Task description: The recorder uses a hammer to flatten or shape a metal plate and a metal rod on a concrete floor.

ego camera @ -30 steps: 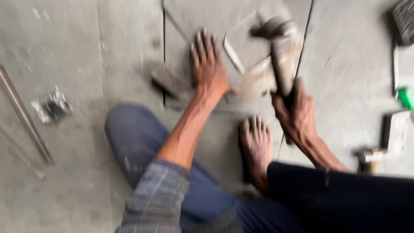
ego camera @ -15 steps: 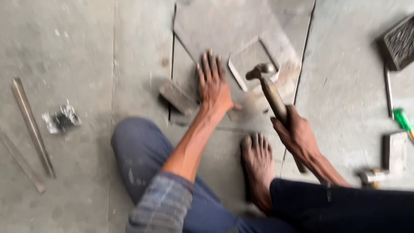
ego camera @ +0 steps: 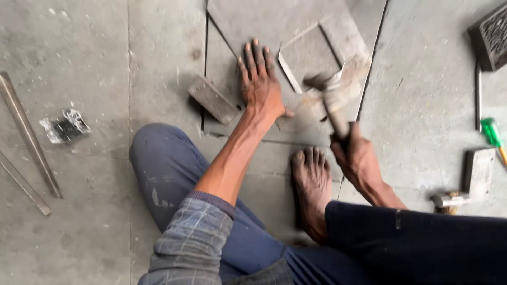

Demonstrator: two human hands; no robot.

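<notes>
Right hand (ego camera: 359,161) gripping hammer (ego camera: 332,97), left hand (ego camera: 261,84) beside

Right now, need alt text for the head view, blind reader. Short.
Seen from above, a person sitting on a concrete floor presses the left hand flat on a grey metal sheet while the right hand grips a motion-blurred hammer over the sheet's bent edge. A bare foot rests on the sheet; a small metal block lies beside the left hand.
</notes>
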